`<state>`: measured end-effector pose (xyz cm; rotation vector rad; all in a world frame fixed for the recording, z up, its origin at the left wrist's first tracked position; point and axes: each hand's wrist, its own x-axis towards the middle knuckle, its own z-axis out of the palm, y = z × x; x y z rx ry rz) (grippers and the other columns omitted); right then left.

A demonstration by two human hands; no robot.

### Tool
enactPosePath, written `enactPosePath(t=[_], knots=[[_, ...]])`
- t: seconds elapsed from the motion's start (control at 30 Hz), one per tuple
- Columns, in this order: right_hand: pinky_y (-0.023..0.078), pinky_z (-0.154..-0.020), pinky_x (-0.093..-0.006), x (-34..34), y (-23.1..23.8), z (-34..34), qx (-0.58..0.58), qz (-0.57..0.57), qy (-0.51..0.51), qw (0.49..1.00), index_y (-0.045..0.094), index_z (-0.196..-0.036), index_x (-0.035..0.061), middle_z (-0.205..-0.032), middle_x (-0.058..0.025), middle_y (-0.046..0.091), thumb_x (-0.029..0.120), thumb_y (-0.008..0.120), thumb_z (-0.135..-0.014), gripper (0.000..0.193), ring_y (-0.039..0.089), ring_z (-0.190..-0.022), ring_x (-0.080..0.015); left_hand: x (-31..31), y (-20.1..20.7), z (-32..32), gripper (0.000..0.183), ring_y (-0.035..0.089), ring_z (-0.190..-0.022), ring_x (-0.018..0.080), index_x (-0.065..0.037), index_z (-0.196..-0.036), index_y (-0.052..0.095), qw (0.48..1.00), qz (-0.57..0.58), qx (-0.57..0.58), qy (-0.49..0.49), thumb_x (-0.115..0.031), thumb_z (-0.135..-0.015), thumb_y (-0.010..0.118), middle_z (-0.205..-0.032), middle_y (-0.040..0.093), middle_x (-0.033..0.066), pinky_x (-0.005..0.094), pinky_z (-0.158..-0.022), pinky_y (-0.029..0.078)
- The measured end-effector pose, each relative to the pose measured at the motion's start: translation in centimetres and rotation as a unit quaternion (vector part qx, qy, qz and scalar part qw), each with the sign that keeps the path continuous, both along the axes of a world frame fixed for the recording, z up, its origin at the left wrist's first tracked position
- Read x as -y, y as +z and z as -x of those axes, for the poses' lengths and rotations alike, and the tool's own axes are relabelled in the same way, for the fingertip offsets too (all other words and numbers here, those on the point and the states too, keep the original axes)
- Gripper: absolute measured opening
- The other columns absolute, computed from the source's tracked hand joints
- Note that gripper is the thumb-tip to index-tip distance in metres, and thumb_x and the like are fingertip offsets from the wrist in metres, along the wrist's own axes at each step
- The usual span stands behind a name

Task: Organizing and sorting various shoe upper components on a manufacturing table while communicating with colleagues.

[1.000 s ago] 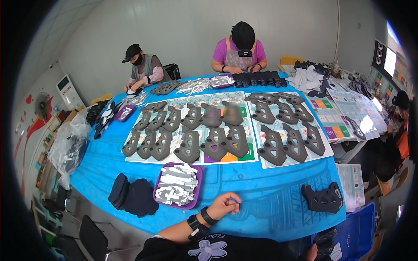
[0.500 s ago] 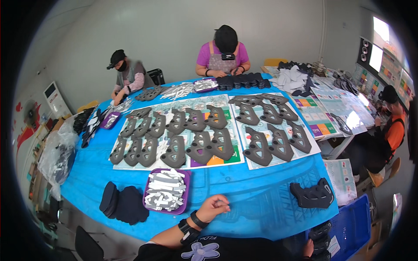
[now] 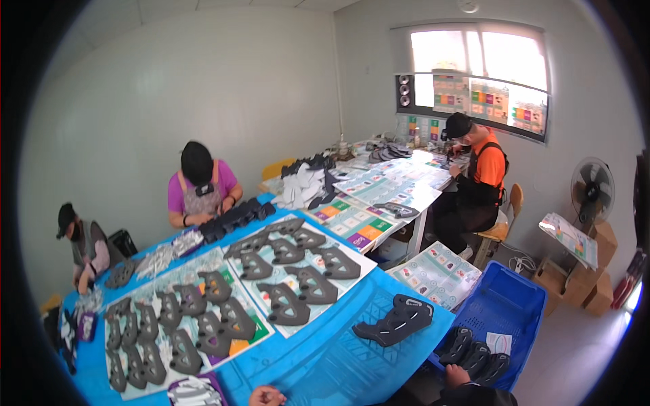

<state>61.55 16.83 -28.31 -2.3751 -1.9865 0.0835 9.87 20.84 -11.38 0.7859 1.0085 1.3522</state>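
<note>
Head cam, dwn across tbl (image 3: 315,352)

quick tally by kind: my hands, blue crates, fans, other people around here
Left hand and right hand: 2
Blue crate: 1
Fan: 1
Person in purple, person in orange, person at far left: 3
Total: 7

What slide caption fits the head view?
Left hand at a blue-covered table of grey cut-out pieces; right hand beside dark pieces in a blue crate.
</note>
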Motion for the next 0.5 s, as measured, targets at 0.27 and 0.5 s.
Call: enactPosePath(t=[0.27,0.5], knots=[[0.046,-0.061,-0.0425,1.3,2.4,0.9,-0.035,-0.006,-0.045,0.998,0.048,-0.082,0.0066,-0.079,-0.0127,0.053,0.019,0.046,-0.073,0.015,0.056,-0.075,-0.0303,-1.2,0.1,-0.5,0.016,0.047,-0.054,0.0058,-0.006,-0.086,0.048,0.995,-0.047,-0.092,-0.003,-0.001,-0.073,0.057,-0.065,0.055,0.0029,0.019,-0.047,0.037],[0.046,-0.06,-0.0424,0.3,1.9,0.9,-0.023,-0.01,-0.038,0.999,0.048,-0.081,0.0077,-0.08,-0.0117,0.053,0.019,0.047,-0.072,0.014,0.056,-0.075,-0.029,-1.7,-1.2,0.2,0.014,0.042,-0.05,0.006,-0.006,-0.086,0.048,0.994,-0.071,-0.078,0.01,-0.001,-0.075,0.054,-0.063,0.051,0.0013,0.0196,-0.044,0.035]])
